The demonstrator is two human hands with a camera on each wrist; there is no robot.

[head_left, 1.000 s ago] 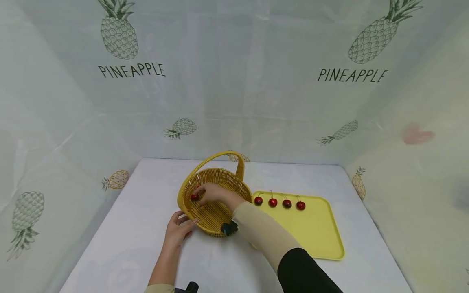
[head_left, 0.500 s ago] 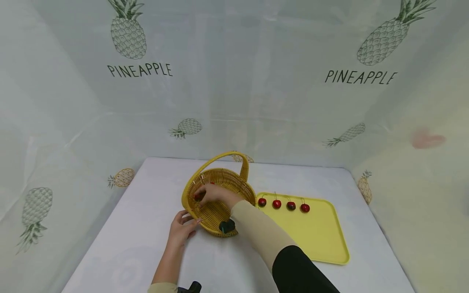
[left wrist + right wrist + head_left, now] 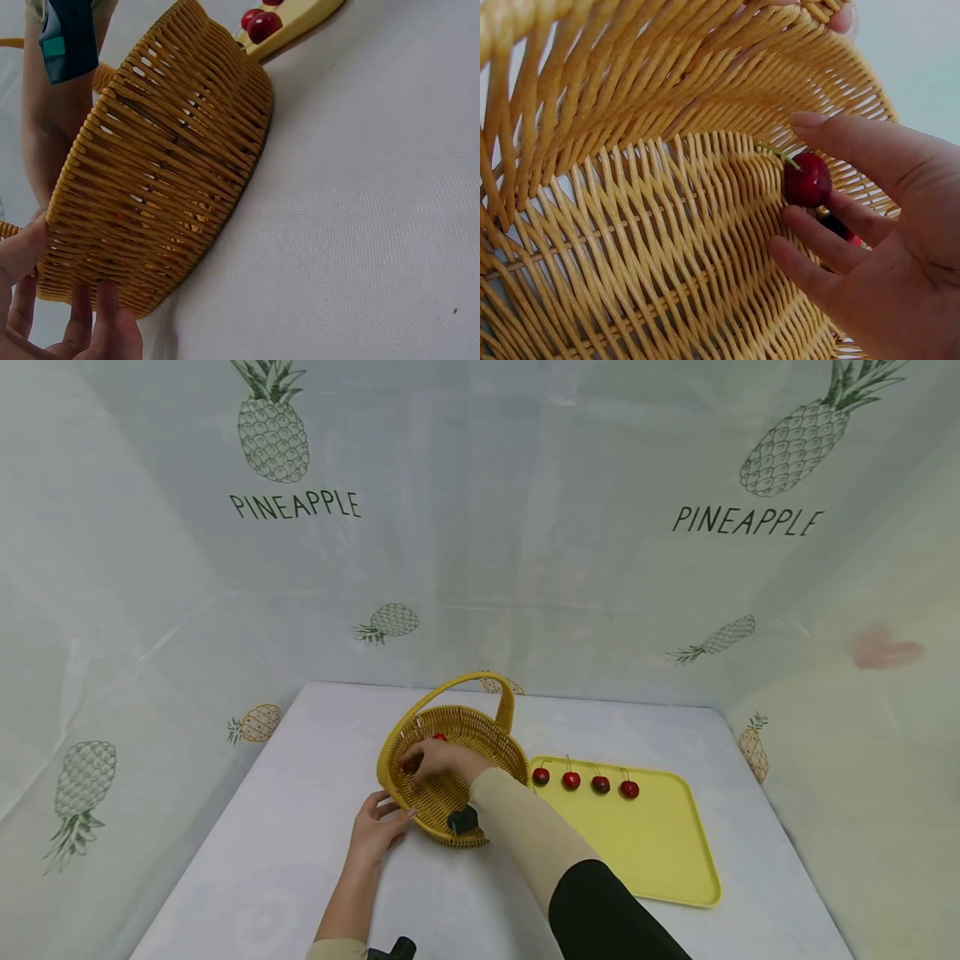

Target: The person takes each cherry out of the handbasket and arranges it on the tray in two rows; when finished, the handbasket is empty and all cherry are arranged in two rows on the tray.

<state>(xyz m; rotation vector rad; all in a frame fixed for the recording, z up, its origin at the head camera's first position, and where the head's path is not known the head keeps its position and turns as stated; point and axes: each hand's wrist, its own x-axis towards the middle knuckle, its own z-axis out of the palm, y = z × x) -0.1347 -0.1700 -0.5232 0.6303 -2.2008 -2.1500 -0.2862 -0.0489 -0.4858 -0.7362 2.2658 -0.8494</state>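
A yellow wicker basket (image 3: 480,731) with a tall handle stands tilted on the table. My left hand (image 3: 375,831) holds its near left side, thumb at the rim and fingers against the outer weave (image 3: 157,172). Inside the basket is my right hand (image 3: 435,760), fingers spread around a dark red cherry (image 3: 808,180) with a green stem. The thumb tip stands apart from that cherry, which lies near the woven wall. Behind the fingers, another cherry (image 3: 840,226) shows partly. In the head view a red cherry (image 3: 439,737) lies beyond the right hand.
Right of the basket lies a yellow tray (image 3: 652,852), with several stemmed cherries (image 3: 571,780) in a row along its far edge. The right forearm crosses over the tray's left part. A pineapple-print sheet (image 3: 495,568) hangs behind the white table (image 3: 247,860).
The head view has shifted, so everything sits slightly further right. The right hand's fingers have lowered with the cherry into the basket's left part. The left hand keeps its place on the basket.
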